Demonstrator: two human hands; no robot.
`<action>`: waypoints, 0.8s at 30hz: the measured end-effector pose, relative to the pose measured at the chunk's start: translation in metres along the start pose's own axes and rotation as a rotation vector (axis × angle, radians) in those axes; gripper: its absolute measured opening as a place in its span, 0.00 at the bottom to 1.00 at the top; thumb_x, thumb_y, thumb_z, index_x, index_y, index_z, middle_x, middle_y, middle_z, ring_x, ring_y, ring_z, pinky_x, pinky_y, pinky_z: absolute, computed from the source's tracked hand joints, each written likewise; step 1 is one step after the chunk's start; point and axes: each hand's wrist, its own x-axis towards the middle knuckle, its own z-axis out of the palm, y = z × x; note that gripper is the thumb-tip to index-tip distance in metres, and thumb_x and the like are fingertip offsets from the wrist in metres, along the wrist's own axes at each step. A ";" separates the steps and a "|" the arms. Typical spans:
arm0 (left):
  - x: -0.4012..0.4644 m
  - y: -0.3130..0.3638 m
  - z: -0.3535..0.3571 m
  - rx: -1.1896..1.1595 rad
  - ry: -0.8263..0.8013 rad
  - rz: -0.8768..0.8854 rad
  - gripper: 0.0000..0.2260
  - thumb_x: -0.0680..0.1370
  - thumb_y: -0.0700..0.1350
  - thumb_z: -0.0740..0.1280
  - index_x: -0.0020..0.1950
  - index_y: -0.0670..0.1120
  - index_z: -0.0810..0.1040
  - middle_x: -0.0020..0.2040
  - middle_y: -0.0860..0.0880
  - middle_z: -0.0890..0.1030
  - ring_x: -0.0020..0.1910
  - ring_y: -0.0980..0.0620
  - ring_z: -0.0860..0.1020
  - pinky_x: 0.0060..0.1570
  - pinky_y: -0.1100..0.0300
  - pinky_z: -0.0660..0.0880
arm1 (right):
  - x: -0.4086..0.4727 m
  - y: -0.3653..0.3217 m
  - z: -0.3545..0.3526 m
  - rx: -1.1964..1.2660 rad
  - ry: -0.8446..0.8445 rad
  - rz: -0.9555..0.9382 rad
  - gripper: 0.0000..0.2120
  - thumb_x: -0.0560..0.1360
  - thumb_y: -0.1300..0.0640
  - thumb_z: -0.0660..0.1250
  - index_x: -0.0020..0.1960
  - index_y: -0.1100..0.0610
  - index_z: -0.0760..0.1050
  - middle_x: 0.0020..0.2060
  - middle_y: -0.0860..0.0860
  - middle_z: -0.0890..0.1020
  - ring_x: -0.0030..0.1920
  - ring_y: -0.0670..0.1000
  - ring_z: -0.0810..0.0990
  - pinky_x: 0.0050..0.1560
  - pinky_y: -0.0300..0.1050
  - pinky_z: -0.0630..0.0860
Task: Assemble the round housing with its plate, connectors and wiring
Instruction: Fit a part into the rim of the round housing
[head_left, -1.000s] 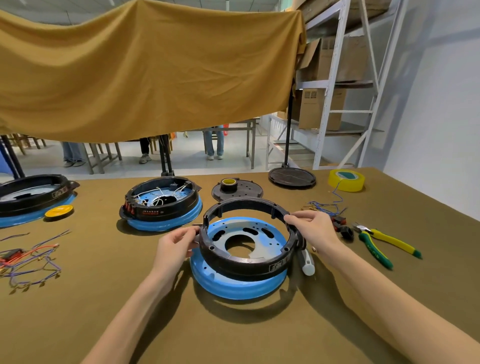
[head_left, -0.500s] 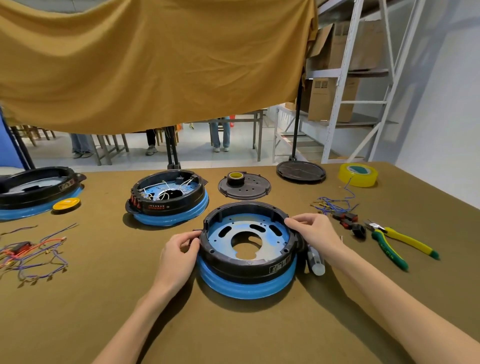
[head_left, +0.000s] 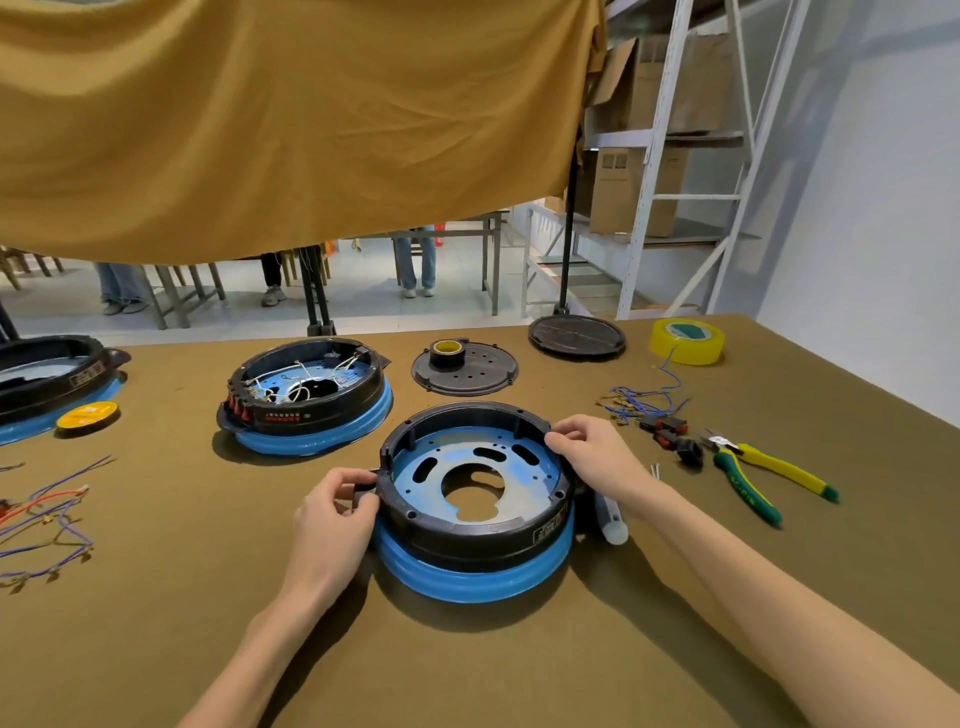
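A black round housing ring (head_left: 467, 535) sits level on a blue base (head_left: 478, 579) in front of me, with a blue slotted plate (head_left: 519, 480) inside it. My left hand (head_left: 332, 525) pinches the small tab on the ring's left side. My right hand (head_left: 597, 457) grips the ring's far right rim, fingers curled over the edge. Loose blue wires (head_left: 644, 397) and black-and-red connectors (head_left: 670, 434) lie to the right of the housing.
A wired housing (head_left: 306, 395) stands at the back left, another (head_left: 47, 379) at the far left with a yellow reel (head_left: 85, 414). Two black discs (head_left: 465, 366) (head_left: 576, 336), yellow tape (head_left: 687, 340), green-yellow pliers (head_left: 763, 475), a white tube (head_left: 612, 519) and a wire bundle (head_left: 47, 519) lie around.
The black ring was tilted above the blue base a second ago; both hands have lowered it and it now sits level on the base.
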 end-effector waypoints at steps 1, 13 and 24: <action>-0.003 0.000 0.001 0.018 -0.011 0.007 0.07 0.82 0.42 0.67 0.54 0.55 0.78 0.50 0.54 0.82 0.51 0.55 0.81 0.42 0.66 0.76 | 0.006 -0.003 0.000 -0.008 -0.006 -0.013 0.14 0.83 0.51 0.65 0.66 0.54 0.76 0.49 0.44 0.81 0.52 0.44 0.80 0.44 0.36 0.74; 0.021 0.014 0.015 -0.115 -0.104 -0.015 0.20 0.85 0.53 0.61 0.77 0.50 0.68 0.66 0.55 0.75 0.69 0.54 0.72 0.71 0.50 0.71 | 0.040 -0.011 0.004 -0.080 -0.060 -0.055 0.14 0.84 0.50 0.63 0.68 0.49 0.77 0.48 0.37 0.80 0.47 0.36 0.78 0.39 0.29 0.70; 0.034 0.004 0.024 -0.010 -0.083 0.058 0.24 0.82 0.63 0.61 0.74 0.53 0.73 0.68 0.56 0.75 0.69 0.54 0.70 0.70 0.44 0.71 | 0.026 -0.017 -0.003 0.012 0.130 -0.138 0.10 0.83 0.52 0.66 0.62 0.51 0.80 0.49 0.46 0.84 0.51 0.46 0.81 0.49 0.40 0.78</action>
